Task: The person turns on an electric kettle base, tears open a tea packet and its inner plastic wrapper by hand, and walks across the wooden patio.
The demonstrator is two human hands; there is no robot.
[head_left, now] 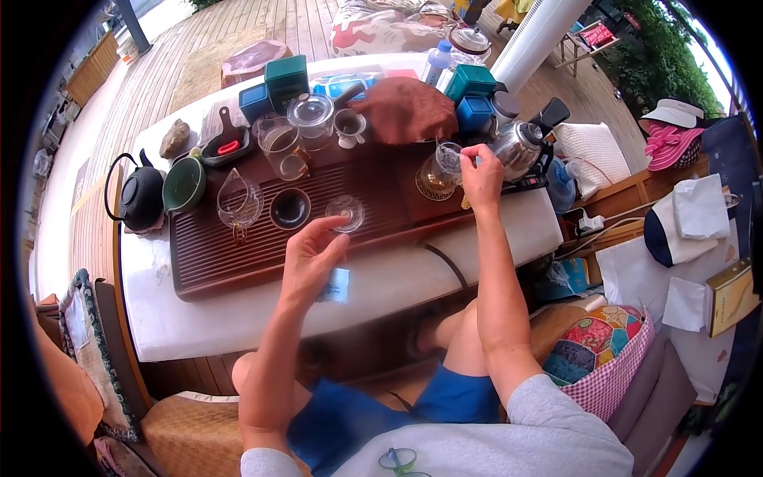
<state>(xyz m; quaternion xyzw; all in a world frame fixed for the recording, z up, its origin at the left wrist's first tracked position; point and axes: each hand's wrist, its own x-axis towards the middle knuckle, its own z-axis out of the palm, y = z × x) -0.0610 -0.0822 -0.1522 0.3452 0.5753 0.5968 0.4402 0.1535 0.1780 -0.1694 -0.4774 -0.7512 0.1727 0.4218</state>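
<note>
My right hand (482, 176) is closed in a pinch on a small clear glass cup (449, 157), held above a round glass vessel (435, 181) at the right end of the brown slatted tea tray (238, 269). My left hand (311, 256) hangs over the tray's front edge, thumb and index finger apart. Its index fingertip overlaps the near rim of a clear glass dish (345, 211); whether it touches is unclear. Left of that dish are a dark bowl (289, 208) and a glass pitcher (240, 199). A light-blue packet (335, 286) lies below my left hand.
A black kettle (141, 193) and a green bowl (184, 184) stand at the left. Behind the tray are a brown cloth (405, 111), glass jars (311, 119) and green boxes (285, 78). A glass kettle (517, 149) stands close to my right hand.
</note>
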